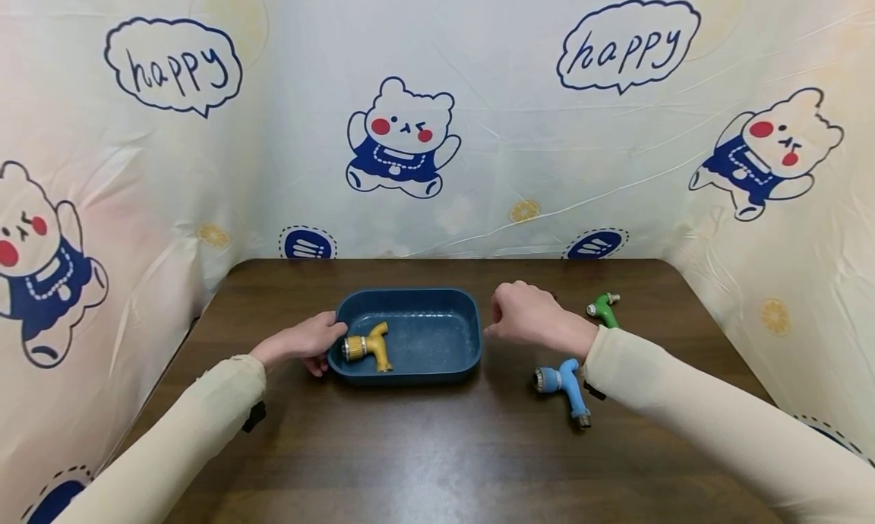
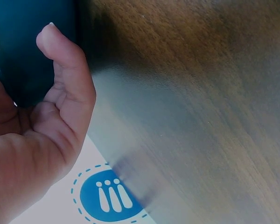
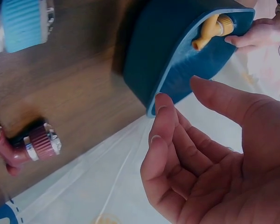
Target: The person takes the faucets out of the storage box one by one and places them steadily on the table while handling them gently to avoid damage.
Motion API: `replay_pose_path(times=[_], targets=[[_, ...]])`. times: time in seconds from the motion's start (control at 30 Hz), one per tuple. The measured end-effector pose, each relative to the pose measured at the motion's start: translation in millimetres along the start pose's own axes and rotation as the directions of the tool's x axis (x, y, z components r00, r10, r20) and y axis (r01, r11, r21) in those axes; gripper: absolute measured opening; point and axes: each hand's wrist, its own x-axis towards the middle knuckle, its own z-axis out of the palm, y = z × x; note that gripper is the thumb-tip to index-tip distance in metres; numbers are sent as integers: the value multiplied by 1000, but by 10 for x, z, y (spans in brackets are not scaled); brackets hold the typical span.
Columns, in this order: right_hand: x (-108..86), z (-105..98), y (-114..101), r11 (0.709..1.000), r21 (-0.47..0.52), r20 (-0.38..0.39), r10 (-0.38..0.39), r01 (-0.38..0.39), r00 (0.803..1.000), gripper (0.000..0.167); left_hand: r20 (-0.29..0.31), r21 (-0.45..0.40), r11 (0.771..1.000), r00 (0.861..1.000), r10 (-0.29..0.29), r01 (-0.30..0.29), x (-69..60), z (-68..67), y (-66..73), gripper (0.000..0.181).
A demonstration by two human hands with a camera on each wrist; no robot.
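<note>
A dark blue rectangular tray stands on the table, with a yellow tap lying in its left part. My left hand grips the tray's left end, thumb at the rim and fingers against the outer wall; the left wrist view shows those fingers bent round the tray. Just beyond the right end is my right hand. Its fingers hang loosely curled, apart from the thumb and holding nothing, as the right wrist view shows. Nearest to it lie a blue tap and a dark red tap, mostly hidden in the head view.
Under my right forearm's far side a green tap is partly covered by the sleeve. The brown wooden table reaches a patterned cloth hung at the back and both sides.
</note>
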Motion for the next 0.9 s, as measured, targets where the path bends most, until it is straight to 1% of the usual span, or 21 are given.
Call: replay_pose_path(times=[0.03,0.07,0.1,0.2,0.23,0.27,0.3,0.33,0.37,0.43,0.47,0.5,0.6,0.7,0.73,0.77,0.87,0.9], targets=[[7,0,-15,1000,-2,-2,-7,7,1000,22,2,21,1000,1000,8,-8,-71,25,78,42],[14,3,-31,1000,-5,-4,-13,13,1000,22,-2,37,999,1000,9,-9,-171,64,194,42],[22,7,-46,1000,-6,-7,-20,20,1000,23,5,55,998,999,31,-31,-267,93,284,43],[45,11,-98,999,-7,-8,-35,35,999,24,8,118,991,998,61,-62,-671,255,724,42],[54,12,-116,999,-8,-10,-39,39,999,24,-4,135,989,999,54,-53,-804,313,881,40],[63,12,-134,999,-8,-11,-42,42,999,24,-12,136,989,999,51,-49,-860,342,948,40],[71,11,-153,999,-10,-12,-43,43,999,24,-22,135,990,999,47,-43,-887,361,981,40],[80,11,-170,999,-11,-13,-43,43,999,24,-39,135,991,999,27,-22,-931,393,1048,39],[89,9,-186,999,-12,-16,-46,46,999,24,-47,135,991,999,24,-17,-940,400,1060,39],[108,11,-217,999,-18,-19,-49,49,999,24,-43,133,991,999,32,-26,-942,397,1060,40],[120,13,-228,998,-22,-20,-51,51,998,24,-36,132,991,999,36,-31,-942,394,1059,41],[131,16,-240,998,-25,-20,-55,54,998,24,-20,124,991,998,58,-55,-902,364,1006,42],[168,26,-270,997,-31,-16,-69,69,997,24,4,120,990,998,70,-70,-903,354,1001,43],[205,38,-297,997,-29,-6,-76,75,997,24,-15,118,992,998,54,-52,-904,364,1010,41],[218,41,-306,997,-28,-3,-75,75,997,24,-32,123,992,999,29,-25,-940,393,1062,40],[231,44,-317,997,-25,1,-73,73,997,23,-41,124,992,999,25,-20,-939,398,1063,40],[266,45,-347,998,-19,11,-62,62,998,21,-40,129,991,999,27,-22,-931,391,1054,40],[277,45,-358,998,-21,14,-59,59,998,22,-19,125,991,998,52,-49,-872,356,972,40]])
